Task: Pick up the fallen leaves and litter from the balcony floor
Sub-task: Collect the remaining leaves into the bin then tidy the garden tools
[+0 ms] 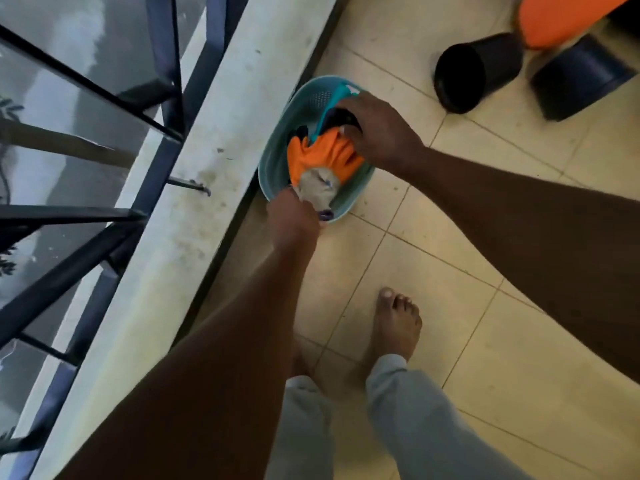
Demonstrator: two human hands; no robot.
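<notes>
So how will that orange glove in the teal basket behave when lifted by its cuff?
Probably floppy: the orange glove lies crumpled, and its grey cuff bunches where the left hand pinches it. Likely light for its size, since a pinch seems to hold it.

Nothing here can be read as text, a label, a brand, a number or a sign. The orange glove (325, 154) lying in the teal basket (304, 102) has a small bluish mark on its grey cuff, at the basket's near end, but it is too blurred to make out.
</notes>
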